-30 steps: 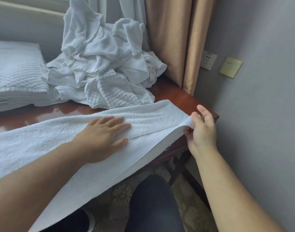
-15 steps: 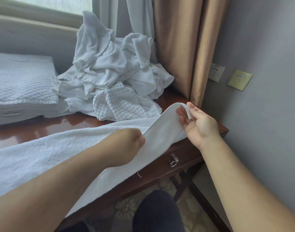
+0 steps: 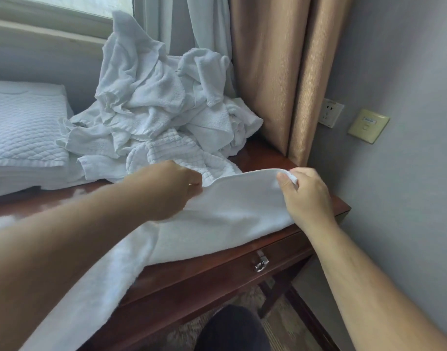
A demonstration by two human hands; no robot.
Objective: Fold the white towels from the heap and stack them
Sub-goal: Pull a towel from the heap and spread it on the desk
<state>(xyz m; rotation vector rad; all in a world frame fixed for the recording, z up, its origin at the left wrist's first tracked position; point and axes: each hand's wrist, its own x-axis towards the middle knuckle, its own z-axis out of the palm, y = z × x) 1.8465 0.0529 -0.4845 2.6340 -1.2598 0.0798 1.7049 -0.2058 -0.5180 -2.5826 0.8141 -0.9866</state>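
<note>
Right hand [image 3: 306, 196]: grip pinches the near corner of the towel [image 3: 230, 219], thumb on top and fingers curled under, with a tab of cloth showing above the knuckles. Left hand [image 3: 166, 191]: grip closed on the far corner of the same short end; the fingers are mostly hidden behind the hand, but the edge rises to it, so judged holding. The end held between the two grips arches clear of the bench [image 3: 217, 272]. The towel's long axis runs from this lifted end down and left along the bench front, and its far length spills over the near edge. All the slack therefore lies to the left of both grips, nearer the left arm. Judgement: the end is to be carried leftward along that axis for a fold. The towel is plain white terry, already doubled lengthwise, thick and limp. The heap [image 3: 161, 105] sits just behind it, and the stack [image 3: 24, 127] is at far left.
</note>
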